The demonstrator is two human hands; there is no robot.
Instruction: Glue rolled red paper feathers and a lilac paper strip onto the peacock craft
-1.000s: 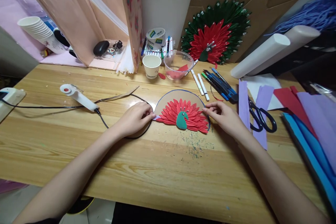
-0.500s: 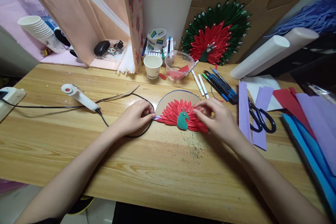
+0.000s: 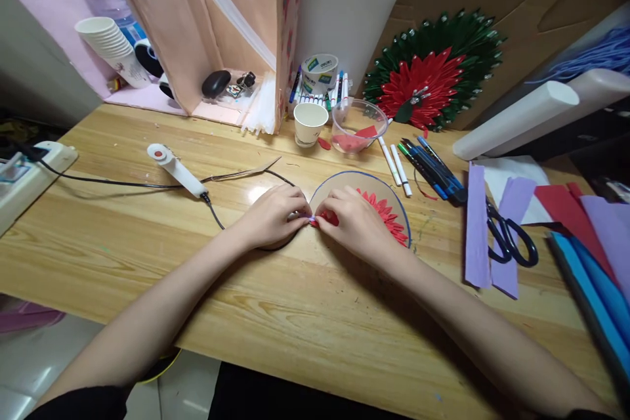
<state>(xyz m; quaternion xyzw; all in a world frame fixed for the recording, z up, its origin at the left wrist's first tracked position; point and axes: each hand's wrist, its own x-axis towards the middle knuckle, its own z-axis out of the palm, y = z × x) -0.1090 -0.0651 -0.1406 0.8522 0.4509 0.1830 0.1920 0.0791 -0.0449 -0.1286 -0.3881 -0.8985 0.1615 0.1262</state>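
My left hand (image 3: 275,215) is closed, thumb and fingers pinching a small purple paper piece (image 3: 312,218) at the left corner of a cardboard shape (image 3: 339,180) with a rounded, blue-lined edge. My right hand (image 3: 352,220) is closed at the same spot, its fingertips meeting the left hand's on the purple piece. Layered red paper petals (image 3: 386,213) cover the cardboard's lower part; the right hand hides most of them and the green bird-shaped piece. A black cord and a dark loop pass beneath the left hand.
A white glue gun (image 3: 177,170) and scissors-like blade (image 3: 251,170) lie left. Behind are a paper cup (image 3: 310,125), a clear bowl (image 3: 359,128) and markers (image 3: 401,170). To the right are black-handled scissors (image 3: 512,243) and purple paper strips (image 3: 476,230). A finished-looking red-green fan (image 3: 433,79) leans behind.
My right hand has moved left from the petals' right side to the cardboard's left corner, joining my left hand there and covering the green bird piece. The view has shifted slightly.
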